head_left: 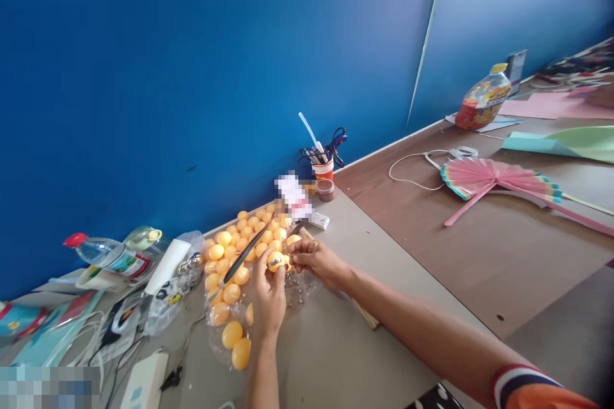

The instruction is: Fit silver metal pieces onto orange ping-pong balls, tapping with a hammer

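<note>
My left hand (271, 291) holds an orange ball (275, 260) between thumb and fingers; a dark and silvery patch shows on the ball. Right beside it, my right hand (314, 260) has its thumb and fingers pinched together at the ball's right side. Whatever is between those fingertips is too small to make out. A clear plastic bag of orange balls (232, 294) lies behind and to the left of my hands, with a dark strip (247, 250) across it. Small shiny beads (300, 291) lie in clear plastic just under my right hand.
A red cup of pens (323, 169) stands by the blue wall. Bottles (108, 254), cables and a white power strip (146, 383) are at the left. On the brown table at the right lie a pink paper fan (499, 179) and a juice bottle (483, 101).
</note>
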Available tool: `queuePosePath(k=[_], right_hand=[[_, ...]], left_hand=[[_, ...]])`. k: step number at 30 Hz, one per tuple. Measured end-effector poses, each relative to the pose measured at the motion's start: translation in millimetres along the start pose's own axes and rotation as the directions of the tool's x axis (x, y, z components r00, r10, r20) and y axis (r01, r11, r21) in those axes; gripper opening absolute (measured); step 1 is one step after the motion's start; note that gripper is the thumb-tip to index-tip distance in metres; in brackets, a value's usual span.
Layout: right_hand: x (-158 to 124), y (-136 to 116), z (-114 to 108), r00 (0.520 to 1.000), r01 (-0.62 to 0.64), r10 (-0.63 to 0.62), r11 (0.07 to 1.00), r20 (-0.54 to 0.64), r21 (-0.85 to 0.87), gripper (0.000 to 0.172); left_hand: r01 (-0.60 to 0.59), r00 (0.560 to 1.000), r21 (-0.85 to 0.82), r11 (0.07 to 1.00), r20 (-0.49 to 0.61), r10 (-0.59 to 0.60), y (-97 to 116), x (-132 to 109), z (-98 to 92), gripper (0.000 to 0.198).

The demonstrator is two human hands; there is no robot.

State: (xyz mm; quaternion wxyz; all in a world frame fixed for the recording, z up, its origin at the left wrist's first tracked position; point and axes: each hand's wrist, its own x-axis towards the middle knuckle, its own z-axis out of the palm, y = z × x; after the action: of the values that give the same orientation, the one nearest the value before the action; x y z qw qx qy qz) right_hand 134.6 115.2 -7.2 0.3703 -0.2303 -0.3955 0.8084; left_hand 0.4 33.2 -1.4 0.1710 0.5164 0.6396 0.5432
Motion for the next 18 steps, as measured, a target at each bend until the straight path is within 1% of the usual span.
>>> queuePosePath(k=[5, 10, 15, 18], right_hand=[[-0.6, -3.2, 0.6, 1.0, -0.009, 0.007, 0.999, 0.03, 0.052, 0.035], [-4.0, -6.3, 1.9, 0.998, 0.001, -0.008, 0.995, 0.066, 0.097, 0.034], [-4.6, -6.6, 4.0, 0.997, -0.027, 0.021, 0.996, 0.072, 0.082, 0.039], [-5.1, -7.1, 5.4, 0.998, -0.021, 0.019, 0.998, 0.055, 0.051, 0.039]], left_hand=[[-0.031, 1.0, 0.02, 0.999, -0.004, 0.031, -2.2, -0.3, 0.6, 0.042], [-0.023, 1.0, 0.034, 0.999, 0.014, 0.023, -4.3, -0.7, 0.6, 0.041], [-0.037, 0.999, 0.063, 0.997, 0.034, 0.035, -0.7, -0.4, 0.0, 0.041], [-0.047, 0.998, 0.068, 0.997, 0.041, 0.044, 1.9, -0.7, -0.1, 0.04]])
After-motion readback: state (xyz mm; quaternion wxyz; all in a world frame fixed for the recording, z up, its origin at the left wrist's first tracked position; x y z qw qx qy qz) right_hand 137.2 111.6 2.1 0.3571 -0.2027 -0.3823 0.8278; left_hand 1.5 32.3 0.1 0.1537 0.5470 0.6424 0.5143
